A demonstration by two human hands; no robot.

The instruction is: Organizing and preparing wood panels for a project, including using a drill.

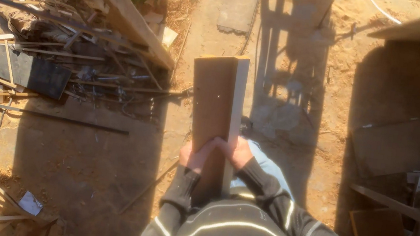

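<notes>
Item: wooden board (216, 100), flat, brown face with a pale edge, held upright in front of the person's chest, its top end pointing away over the sandy ground (323, 117).
Left hand (195, 156): closed around the board's left edge near its lower end, fingers wrapped onto the face.
Right hand (238, 153): closed on the right edge at about the same height, just beside the left hand.
Handling, judged: stiff and rigid, probably moderately heavy for its length; top-heavy when gripped this low, so it may tip. Sawn edges and corners may be rough or splintery.
Best hold, judged: both long edges, hands spread further apart, one nearer the middle.
Surroundings: scrap pile (61, 55) of laths, rods and offcuts to the left; a long plank (126, 15) leaning over it; stacked dark panels (406, 149) in shade to the right.
Clothing: dark striped sleeves (264, 201).
</notes>
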